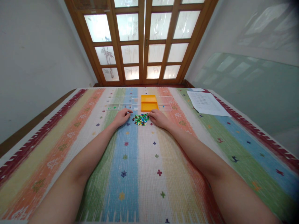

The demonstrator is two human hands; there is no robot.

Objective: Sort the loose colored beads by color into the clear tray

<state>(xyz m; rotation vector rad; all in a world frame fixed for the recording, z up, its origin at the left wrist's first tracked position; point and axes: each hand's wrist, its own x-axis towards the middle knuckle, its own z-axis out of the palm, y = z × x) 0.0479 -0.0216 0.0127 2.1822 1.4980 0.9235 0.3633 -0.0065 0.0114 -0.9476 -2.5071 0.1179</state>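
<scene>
A small heap of loose plastic pieces (140,120), green, blue, yellow, white and dark, lies on the striped tablecloth between my hands. They look like tiny building bricks. My left hand (122,117) rests just left of the heap, fingers loosely bent and the thumb apart, with nothing visible in it. At the heap's right edge is my right hand (158,118), its fingers curled together at the pieces; what they pinch is too small to make out. Directly behind the heap stands an orange open box (149,107) with its lid folded back.
Clear plastic boxes (114,106) stand left of the orange box, with a few small green and dark pieces in them. Another clear box (168,108) is on its right, holding a blue piece. Printed paper (207,104) lies far right. Wooden glazed doors (143,46) rise behind the table.
</scene>
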